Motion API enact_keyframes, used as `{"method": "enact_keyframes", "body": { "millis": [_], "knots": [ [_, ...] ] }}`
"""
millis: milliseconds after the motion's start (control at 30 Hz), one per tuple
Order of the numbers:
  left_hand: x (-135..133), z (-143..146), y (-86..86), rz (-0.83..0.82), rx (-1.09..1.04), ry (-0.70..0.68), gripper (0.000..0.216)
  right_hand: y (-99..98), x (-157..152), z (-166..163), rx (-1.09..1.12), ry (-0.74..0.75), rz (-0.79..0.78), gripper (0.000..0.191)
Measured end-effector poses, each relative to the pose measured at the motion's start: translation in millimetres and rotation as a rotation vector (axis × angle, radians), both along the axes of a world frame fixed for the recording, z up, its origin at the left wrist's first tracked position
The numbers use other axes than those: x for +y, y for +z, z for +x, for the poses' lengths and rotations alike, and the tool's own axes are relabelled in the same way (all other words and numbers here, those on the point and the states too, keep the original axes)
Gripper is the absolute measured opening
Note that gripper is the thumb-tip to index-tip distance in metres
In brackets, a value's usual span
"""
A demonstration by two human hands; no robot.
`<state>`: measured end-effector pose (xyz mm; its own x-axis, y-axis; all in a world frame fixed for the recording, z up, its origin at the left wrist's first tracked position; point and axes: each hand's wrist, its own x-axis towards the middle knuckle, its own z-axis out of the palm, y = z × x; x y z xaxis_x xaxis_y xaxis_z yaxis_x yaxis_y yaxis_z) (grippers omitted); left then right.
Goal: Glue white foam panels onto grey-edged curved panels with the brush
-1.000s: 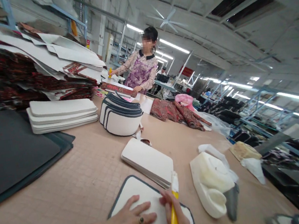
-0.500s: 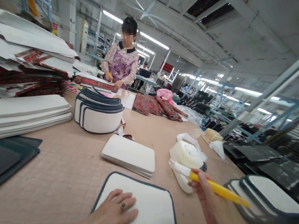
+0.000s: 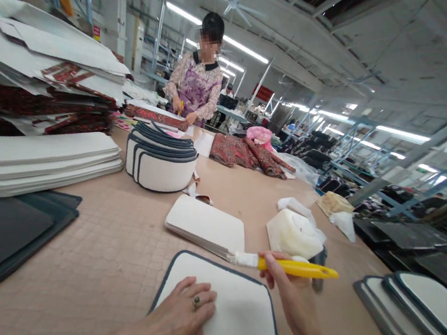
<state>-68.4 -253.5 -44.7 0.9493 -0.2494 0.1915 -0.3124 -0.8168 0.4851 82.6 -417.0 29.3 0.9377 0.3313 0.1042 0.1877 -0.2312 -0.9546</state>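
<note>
Fingers [image 3: 277, 269] of the right hand [image 3: 293, 298] grasp the yellow handle of a brush [image 3: 303, 268], its pale bristle end pointing left. The left hand [image 3: 179, 316], with a ring on one finger, lies palm down and unclenched, gripping nothing, on a white panel [image 3: 241, 316] edged in dark blue at the near side of the brown surface [image 3: 110, 248]. The brush sits above the panel's far right edge; its tip overlaps a stack of plain white panels [image 3: 206, 222] in view, and whether they touch cannot be told. Just beyond the right hand stands a cream plastic container [image 3: 292, 232], and more dark-edged panels [image 3: 436, 301] lie to the right. Farther back are curved dark-edged panels [image 3: 164, 172], with thick white pads [image 3: 50, 165] to their left. Across the surface, a co-worker [image 3: 198, 85] handles red patterned fabric [image 3: 154, 116].
</note>
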Motion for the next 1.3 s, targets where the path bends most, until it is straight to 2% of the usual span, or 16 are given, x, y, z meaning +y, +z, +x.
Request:
{"method": "enact_keyframes", "body": {
  "millis": [100, 200, 300, 400, 600, 800, 933, 1133, 1300],
  "knots": [
    [-0.6, -1.0, -9.6, -0.006, -0.057, 0.027, 0.045, 11.0, -22.6, 15.3, -0.095, -0.149, -0.043, 0.039],
    [-0.1, -0.8, -19.0, 0.001, -0.124, 0.084, 0.046, 23.3, -71.7, 40.1, -0.261, -0.455, -0.05, 0.042],
    [3.5, 1.3, -25.4, 0.008, -0.157, 0.088, 0.053, 26.7, -119.0, 64.0, -0.303, -0.618, -0.282, 0.042],
    [8.5, 2.9, -28.1, 0.029, -0.169, 0.065, 0.053, 18.9, -136.8, 85.0, -0.265, -0.592, -0.455, 0.048],
    [10.4, 6.2, -28.2, 0.037, -0.156, 0.082, 0.051, -0.5, -113.6, 109.6, -0.25, -0.521, -0.443, 0.05],
    [9.4, 6.7, -28.0, 0.007, -0.162, 0.066, 0.05, -13.4, -105.8, 100.2, -0.219, -0.43, -0.41, 0.047],
    [9.8, 3.0, -26.6, -0.013, -0.112, 0.078, 0.053, -11.2, -111.8, 90.2, -0.208, -0.427, -0.392, 0.047],
    [11.6, 2.1, -27.9, -0.002, -0.111, 0.063, 0.051, 4.8, -131.4, 81.0, -0.234, -0.43, -0.412, 0.039],
    [9.1, 4.4, -20.8, 0.009, -0.103, 0.066, 0.045, 10.1, -136.1, 80.8, -0.25, -0.439, -0.396, 0.041]
  ]
}}
